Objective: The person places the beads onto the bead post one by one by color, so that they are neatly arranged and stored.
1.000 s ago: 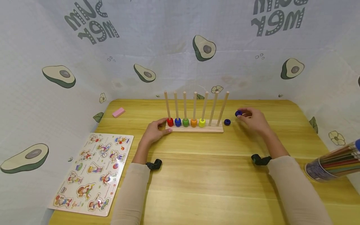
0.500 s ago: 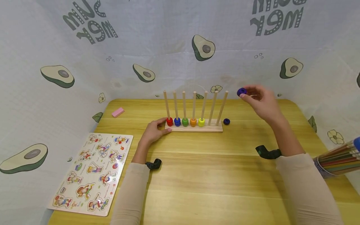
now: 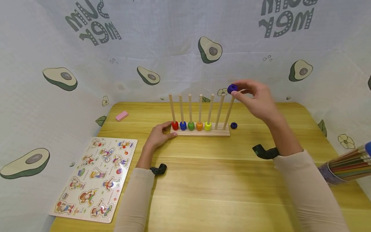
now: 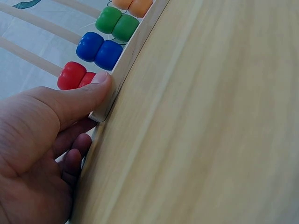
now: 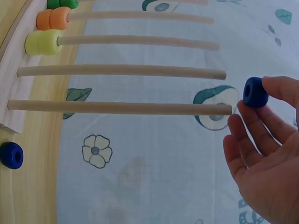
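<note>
My left hand (image 3: 157, 135) grips the left end of a wooden peg rack (image 3: 200, 132), thumb on its front face in the left wrist view. The rack has several upright pegs. Red beads (image 4: 72, 75), blue beads (image 4: 99, 50), green beads (image 3: 191, 126), orange beads (image 3: 199, 126) and yellow beads (image 5: 43, 42) sit at the bottoms of pegs; the two rightmost pegs are bare. My right hand (image 3: 256, 98) pinches a dark purple-blue bead (image 5: 256, 92) between thumb and fingers, close by the tip of the rightmost peg (image 5: 126, 107). Another dark bead (image 3: 233, 125) lies beside the rack's right end.
A picture puzzle board (image 3: 95, 177) lies on the table's left side. A pink block (image 3: 122, 116) is at the back left. A container of colored pencils (image 3: 345, 164) stands at the right edge. A printed cloth (image 3: 179, 48) hangs behind the table.
My right hand has lifted the dark bead up from near the tabletop, then moved left to the top of the rightmost peg. The left hand stays on the rack.
</note>
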The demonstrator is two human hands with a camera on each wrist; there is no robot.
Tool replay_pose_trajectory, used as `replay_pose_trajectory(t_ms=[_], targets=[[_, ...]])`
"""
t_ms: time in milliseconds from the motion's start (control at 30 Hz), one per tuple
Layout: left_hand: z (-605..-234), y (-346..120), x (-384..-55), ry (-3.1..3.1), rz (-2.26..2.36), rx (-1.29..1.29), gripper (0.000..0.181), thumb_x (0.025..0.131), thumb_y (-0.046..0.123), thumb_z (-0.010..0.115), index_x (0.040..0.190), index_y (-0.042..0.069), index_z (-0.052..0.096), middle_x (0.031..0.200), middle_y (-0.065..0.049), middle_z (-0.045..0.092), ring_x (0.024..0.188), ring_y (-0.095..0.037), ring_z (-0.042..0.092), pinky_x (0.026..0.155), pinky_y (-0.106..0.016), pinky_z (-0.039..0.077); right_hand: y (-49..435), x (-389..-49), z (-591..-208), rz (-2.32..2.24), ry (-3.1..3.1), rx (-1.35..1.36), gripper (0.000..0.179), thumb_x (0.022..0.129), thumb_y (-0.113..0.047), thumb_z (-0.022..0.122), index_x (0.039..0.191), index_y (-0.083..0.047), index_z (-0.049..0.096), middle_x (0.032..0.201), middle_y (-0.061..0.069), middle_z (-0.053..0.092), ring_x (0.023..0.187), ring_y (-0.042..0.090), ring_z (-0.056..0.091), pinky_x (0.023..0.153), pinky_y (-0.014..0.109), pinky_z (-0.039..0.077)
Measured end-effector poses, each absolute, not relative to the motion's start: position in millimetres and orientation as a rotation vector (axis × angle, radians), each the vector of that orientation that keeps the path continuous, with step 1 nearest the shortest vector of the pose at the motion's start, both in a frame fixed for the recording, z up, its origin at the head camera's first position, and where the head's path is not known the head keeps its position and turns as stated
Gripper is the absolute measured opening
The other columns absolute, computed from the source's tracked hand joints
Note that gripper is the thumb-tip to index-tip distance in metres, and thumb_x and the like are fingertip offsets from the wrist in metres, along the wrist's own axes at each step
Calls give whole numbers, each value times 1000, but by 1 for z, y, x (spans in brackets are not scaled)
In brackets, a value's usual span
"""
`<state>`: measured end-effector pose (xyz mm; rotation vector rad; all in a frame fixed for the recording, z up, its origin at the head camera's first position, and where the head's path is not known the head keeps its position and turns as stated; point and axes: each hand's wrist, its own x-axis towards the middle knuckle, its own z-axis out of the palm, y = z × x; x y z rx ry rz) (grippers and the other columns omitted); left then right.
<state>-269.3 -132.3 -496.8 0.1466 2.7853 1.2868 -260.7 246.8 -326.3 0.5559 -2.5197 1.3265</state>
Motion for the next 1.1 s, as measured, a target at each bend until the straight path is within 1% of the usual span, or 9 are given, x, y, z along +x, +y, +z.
replay_pose_trajectory(t_ms=[167, 367, 433, 567, 667, 967, 1100], targets=[[-497, -132, -270, 2789, 1283, 156, 68, 90, 41, 80, 152, 29, 53, 150, -12, 57, 134, -33, 54, 113, -52, 44, 240, -264, -329, 1300, -2537, 573, 41, 103, -33, 64, 138, -14, 64, 126, 7, 66, 114, 19, 58, 89, 25, 47], [-497, -132, -270, 2789, 1289, 156, 68, 90, 41, 80, 152, 28, 54, 150, -11, 57, 135, -33, 54, 114, -52, 44, 234, -270, -335, 1281, -2534, 628, 39, 102, -31, 66, 134, -10, 66, 126, 11, 68, 115, 22, 59, 95, 25, 45], [-497, -132, -270, 2790, 1287, 156, 68, 91, 41, 80, 152, 28, 53, 150, -11, 57, 135, -33, 54, 114, -52, 44, 232, -271, -336, 1267, -2549, 628, 39, 102, -32, 66, 134, -10, 66, 127, 11, 68, 116, 24, 58, 97, 30, 45], [-497, -132, -271, 2791, 1281, 152, 69, 91, 41, 80, 153, 28, 53, 150, -12, 57, 136, -33, 53, 114, -52, 43, 231, -271, -338, 1246, -2603, 608, 41, 102, -34, 66, 135, -10, 65, 130, 11, 66, 119, 28, 56, 100, 43, 45], [-497, -132, -270, 2786, 1282, 146, 69, 90, 41, 80, 153, 28, 53, 150, -12, 57, 136, -33, 53, 115, -52, 43, 230, -270, -338, 1246, -2627, 602, 40, 102, -33, 66, 135, -9, 65, 130, 13, 66, 120, 30, 54, 101, 47, 43], [-497, -132, -269, 2776, 1291, 139, 70, 90, 41, 80, 153, 27, 53, 151, -12, 56, 137, -33, 53, 115, -52, 43, 230, -268, -337, 1244, -2643, 604, 40, 103, -31, 66, 135, -9, 65, 131, 14, 65, 121, 31, 53, 103, 49, 43], [-497, -132, -269, 2779, 1287, 135, 69, 90, 41, 80, 153, 27, 53, 150, -12, 56, 136, -33, 53, 115, -52, 43, 231, -268, -338, 1221, -2651, 618, 38, 103, -32, 65, 133, -9, 66, 128, 13, 66, 118, 30, 53, 104, 50, 43]])
